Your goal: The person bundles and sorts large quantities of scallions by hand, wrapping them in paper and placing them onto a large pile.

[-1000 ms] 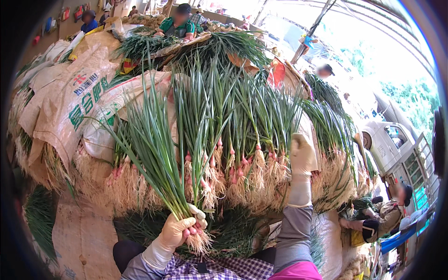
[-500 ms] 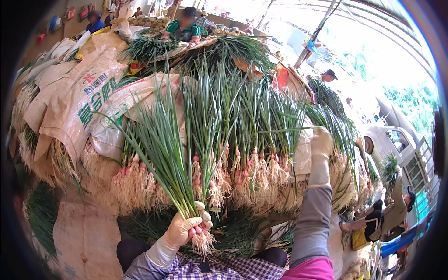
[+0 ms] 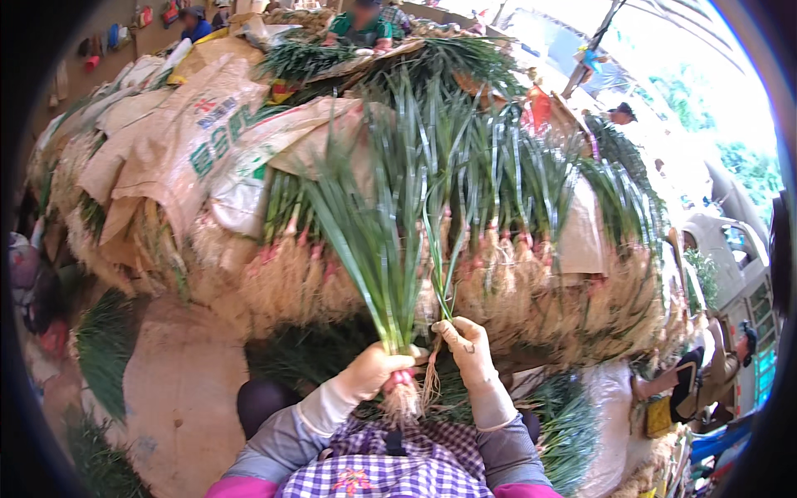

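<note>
Inside the left hand [image 3: 368,371] sit pink-bulbed scallions [image 3: 393,319].

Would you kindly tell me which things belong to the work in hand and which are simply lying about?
In use:
bunch of rooted green plants, in the left hand
thin plant, pinched by the right hand
row of similar plants ahead, probably

Apparently incidental:
tan sack at left
white vehicle at right

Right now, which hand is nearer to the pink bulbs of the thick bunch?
Left. The left hand grips the bunch just above the bulbs; the right hand is apart, to their right, pinching a thin plant.
</note>
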`<state>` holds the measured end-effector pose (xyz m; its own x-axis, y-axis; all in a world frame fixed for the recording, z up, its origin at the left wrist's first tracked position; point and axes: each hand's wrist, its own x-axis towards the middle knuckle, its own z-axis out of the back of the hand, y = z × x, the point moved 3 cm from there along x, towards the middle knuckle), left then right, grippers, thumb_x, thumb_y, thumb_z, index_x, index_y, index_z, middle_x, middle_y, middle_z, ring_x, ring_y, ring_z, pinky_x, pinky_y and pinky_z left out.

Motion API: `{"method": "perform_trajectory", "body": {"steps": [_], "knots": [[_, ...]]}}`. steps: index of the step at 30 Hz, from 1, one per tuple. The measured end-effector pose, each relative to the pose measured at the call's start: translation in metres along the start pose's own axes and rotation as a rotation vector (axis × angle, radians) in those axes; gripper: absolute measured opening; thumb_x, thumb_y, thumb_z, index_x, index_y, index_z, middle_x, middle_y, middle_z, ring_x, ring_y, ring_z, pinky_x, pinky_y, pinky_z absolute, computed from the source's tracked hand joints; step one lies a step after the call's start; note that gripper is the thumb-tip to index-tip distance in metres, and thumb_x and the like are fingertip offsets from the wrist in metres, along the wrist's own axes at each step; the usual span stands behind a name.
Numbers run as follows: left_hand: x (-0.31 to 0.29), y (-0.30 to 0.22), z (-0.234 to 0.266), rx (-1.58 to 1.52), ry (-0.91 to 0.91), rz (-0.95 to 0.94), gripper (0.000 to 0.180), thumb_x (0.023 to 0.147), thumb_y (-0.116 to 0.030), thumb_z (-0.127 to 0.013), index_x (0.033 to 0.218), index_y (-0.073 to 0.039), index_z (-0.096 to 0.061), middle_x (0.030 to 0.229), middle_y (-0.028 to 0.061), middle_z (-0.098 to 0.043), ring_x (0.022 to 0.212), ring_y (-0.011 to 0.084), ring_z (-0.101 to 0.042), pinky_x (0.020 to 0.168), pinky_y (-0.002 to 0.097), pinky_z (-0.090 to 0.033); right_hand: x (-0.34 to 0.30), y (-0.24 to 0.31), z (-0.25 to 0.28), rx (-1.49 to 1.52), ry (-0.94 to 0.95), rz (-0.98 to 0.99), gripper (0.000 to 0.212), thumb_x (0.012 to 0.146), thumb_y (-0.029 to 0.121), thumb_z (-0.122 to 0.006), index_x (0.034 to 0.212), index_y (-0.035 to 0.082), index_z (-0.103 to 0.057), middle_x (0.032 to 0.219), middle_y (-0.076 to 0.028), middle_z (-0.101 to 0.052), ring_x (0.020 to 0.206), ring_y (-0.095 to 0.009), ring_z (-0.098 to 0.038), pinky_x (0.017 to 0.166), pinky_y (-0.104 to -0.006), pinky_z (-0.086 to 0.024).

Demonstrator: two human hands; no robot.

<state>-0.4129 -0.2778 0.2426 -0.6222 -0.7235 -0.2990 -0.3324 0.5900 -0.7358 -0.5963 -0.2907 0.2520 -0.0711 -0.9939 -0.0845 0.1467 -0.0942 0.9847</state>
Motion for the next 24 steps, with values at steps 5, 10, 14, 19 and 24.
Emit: {"method": "perform_trajectory", "body": {"steps": [5,10,14,19,24], "knots": [[0.000,0.017,0.028,-0.019,0.013,0.005,0.017,0.088,-0.006,-0.052,0.101,0.002,-0.058,0.069,0.0070,-0.060,0.052,0.0069,-0.054,0.044,0.0151,-0.041,-0.012,-0.008,-0.053,-0.272,-0.086,0.196,0.025,0.087,0.018,-0.064,0.071,0.001,-0.056,0.063,-0.007,-0.051,0.055,-0.017,-0.051,0.052,-0.0302,-0.041],[-0.003,0.010,0.023,-0.444,0.079,-0.015,0.011,0.086,-0.001,-0.050,0.096,-0.002,-0.054,0.087,0.0106,-0.059,0.078,0.0220,-0.061,0.074,0.0371,-0.054,-0.017,0.008,-0.064,0.364,-0.077,-0.017,0.019,0.092,0.015,-0.057,0.083,0.000,-0.064,0.071,0.001,-0.060,0.063,-0.006,-0.050,0.057,-0.0211,-0.040],[-0.006,0.006,0.013,-0.421,-0.007,-0.019,0.016,0.085,0.001,-0.048,0.100,-0.002,-0.053,0.091,0.0127,-0.060,0.084,0.0239,-0.062,0.074,0.0392,-0.055,-0.015,0.005,-0.060,0.397,-0.087,-0.077,0.019,0.092,0.015,-0.057,0.084,0.000,-0.064,0.071,0.000,-0.060,0.061,-0.006,-0.050,0.057,-0.0210,-0.040],[-0.017,-0.002,0.027,-0.011,-0.062,-0.039,0.031,0.088,-0.001,-0.047,0.117,0.011,-0.049,0.084,0.0129,-0.062,0.051,0.0032,-0.046,0.066,0.0191,-0.051,-0.007,-0.014,-0.027,-0.627,-0.210,0.499,0.010,0.084,0.012,-0.059,0.079,0.003,-0.061,0.073,-0.016,-0.057,0.068,-0.033,-0.056,0.061,-0.0388,-0.045],[-0.037,-0.040,0.009,-0.062,0.029,-0.164,0.017,0.091,0.000,-0.044,0.107,0.000,-0.049,0.116,0.0268,-0.056,0.098,0.0333,-0.063,0.077,0.0343,-0.055,-0.049,-0.130,-0.014,-1.253,0.621,0.392,0.014,0.078,0.018,-0.059,0.088,0.015,-0.068,0.081,-0.011,-0.062,0.076,-0.031,-0.063,0.072,-0.0381,-0.052]]}}
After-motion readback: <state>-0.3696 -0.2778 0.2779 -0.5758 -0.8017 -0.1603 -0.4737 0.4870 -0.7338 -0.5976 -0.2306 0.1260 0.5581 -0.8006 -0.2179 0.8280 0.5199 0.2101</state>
